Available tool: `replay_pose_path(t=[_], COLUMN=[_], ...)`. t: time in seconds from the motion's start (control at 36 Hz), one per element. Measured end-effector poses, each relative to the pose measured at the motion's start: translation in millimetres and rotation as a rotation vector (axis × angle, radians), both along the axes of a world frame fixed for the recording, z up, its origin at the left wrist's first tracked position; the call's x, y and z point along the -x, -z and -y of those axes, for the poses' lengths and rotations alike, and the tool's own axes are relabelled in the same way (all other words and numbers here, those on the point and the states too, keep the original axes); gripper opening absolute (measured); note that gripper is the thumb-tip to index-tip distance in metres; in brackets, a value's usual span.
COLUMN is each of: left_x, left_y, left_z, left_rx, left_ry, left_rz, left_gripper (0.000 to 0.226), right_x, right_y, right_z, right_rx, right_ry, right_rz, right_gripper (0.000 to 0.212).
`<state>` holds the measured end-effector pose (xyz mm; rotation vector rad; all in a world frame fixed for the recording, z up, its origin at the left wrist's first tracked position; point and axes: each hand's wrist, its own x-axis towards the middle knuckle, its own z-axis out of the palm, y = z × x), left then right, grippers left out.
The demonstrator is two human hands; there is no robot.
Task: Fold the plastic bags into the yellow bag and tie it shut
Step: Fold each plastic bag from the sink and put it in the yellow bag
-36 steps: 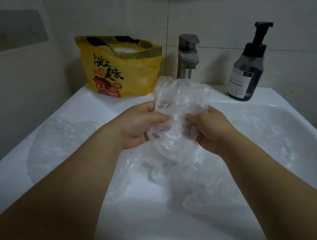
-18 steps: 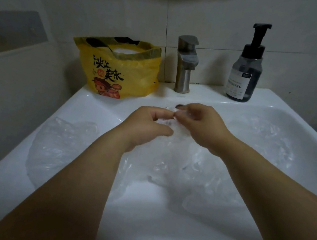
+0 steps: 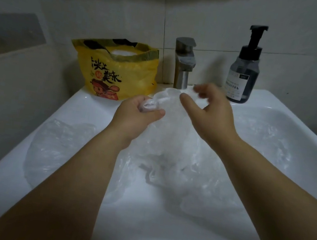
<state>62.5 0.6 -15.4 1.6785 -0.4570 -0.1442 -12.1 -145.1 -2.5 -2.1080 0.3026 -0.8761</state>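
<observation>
Clear plastic bag is being held up over the sink basin, between both hands. Its twisted end is being gripped in the left hand, fingers curled round it. The right hand is being held spread at the film's top edge, thumb apart from the fingers. Its fingertips are blurred, and no pinch is being shown. Film is being judged very light, limp, thin, slippery and springy, so folds are probably needing to be pressed flat. Edges and corners are being suggested as hold points, not the middle. It is looking translucent, crinkled and bunched. More clear bags are lying crumpled in the basin. Yellow bag is standing open on the back-left ledge, beside the faucet, with black print, a cartoon figure, and something white inside.
</observation>
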Motion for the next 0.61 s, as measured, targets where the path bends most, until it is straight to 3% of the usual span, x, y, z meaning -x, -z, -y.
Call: replay_pose_path(t=[0.14,0.22,0.28,0.39,0.42,0.53,0.61], left_x=[3,7,10,9,8,7,5], left_y=[-3,-7,-12,-18,-17,-14,-11], left_z=[3,1,-2,-8,-8,-4,-4], left_rx=[0.028,0.107,0.218,0.328,0.317,0.261,0.235], left_ry=[0.16,0.337,0.444,0.604,0.586,0.502,0.483], left_rz=[-0.12,-0.204,-0.301,-0.507,-0.507,-0.363,-0.344], left_gripper=[0.018,0.021,0.026,0.045,0.045,0.007,0.016], right_x=[-1,-1,-1,-1,-1,-3,-2], right_y=[8,6,4,4,4,3,1], right_z=[-6,-4,-2,0,0,1,4], right_rx=[-0.164,-0.307,-0.403,-0.519,-0.547,-0.629,-0.659], right_ry=[-0.379,-0.464,-0.484,-0.506,-0.513,-0.508,-0.481], right_rz=[-0.311,-0.335,-0.326,-0.274,-0.264,-0.22,-0.238], right_gripper=[0.067,0.072,0.066,0.026,0.022,0.01,0.018])
